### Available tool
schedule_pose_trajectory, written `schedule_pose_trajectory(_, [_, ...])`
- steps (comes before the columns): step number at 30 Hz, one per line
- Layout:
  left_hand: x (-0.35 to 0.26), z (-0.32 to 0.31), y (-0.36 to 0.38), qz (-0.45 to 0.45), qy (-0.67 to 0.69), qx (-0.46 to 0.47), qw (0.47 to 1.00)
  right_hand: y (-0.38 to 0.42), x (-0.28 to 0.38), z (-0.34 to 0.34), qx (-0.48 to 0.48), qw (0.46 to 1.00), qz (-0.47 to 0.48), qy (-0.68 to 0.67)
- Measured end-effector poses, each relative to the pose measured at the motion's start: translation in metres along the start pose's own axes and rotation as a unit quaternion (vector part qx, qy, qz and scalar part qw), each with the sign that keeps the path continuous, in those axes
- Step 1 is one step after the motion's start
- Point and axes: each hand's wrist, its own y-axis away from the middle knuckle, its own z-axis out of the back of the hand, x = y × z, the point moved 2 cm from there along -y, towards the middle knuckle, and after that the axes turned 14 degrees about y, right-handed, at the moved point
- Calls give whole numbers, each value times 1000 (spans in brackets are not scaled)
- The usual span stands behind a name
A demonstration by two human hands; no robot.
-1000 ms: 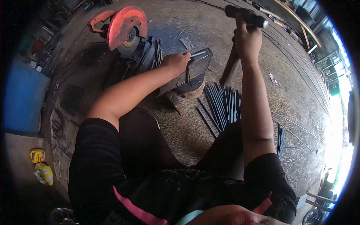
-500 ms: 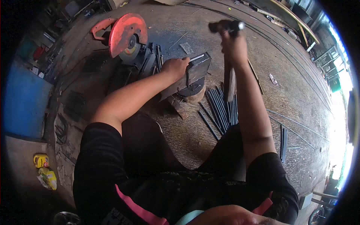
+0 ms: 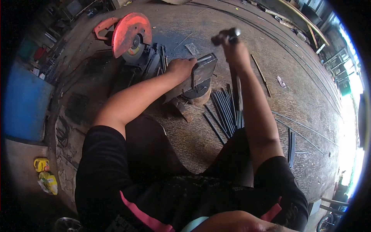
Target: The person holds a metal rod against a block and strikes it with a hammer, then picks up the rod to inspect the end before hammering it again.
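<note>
My right hand [image 3: 237, 56] is wrapped round a hammer [image 3: 226, 37], gripping it close to the head, with the wooden handle hanging down along the forearm. The hammer is raised to the right of a dark steel block [image 3: 205, 71]. My left hand [image 3: 181, 70] is closed on a thin metal rod [image 3: 205, 59], whose bright end lies along the block's top. Part of the rod is hidden under the fingers. Beneath the block stands a round wooden stump [image 3: 201, 100].
A cut-off saw with a red guard [image 3: 131, 34] stands at the far left. Several dark rods [image 3: 224, 112] lie on the ground below the stump, and a smaller bundle [image 3: 292, 147] lies at right. Long thin bars [image 3: 297, 131] cross the ground.
My right hand and the hammer have moved a little down and left, closer to the block. My left hand stays on the rod in nearly the same place.
</note>
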Motion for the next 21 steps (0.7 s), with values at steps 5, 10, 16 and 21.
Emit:
schedule_pose_trajectory(5, [3, -2, -2, -4, 42, 4, 999, 4, 25, 36, -174, 976, 47, -126])
schedule_pose_trajectory(10, [7, -8, -2, 29, 56, 7, 998, -9, -38, -68, 42, 994, -11, 102])
schedule_pose_trajectory(16, [25, -6, 1, 51, 23, 31, 998, -4, -28, -40, 49, 996, -35, 70])
schedule_pose_trajectory(21, [12, 8, 5, 57, 69, 17, 996, -14, -12, 0, -60, 991, -14, -115])
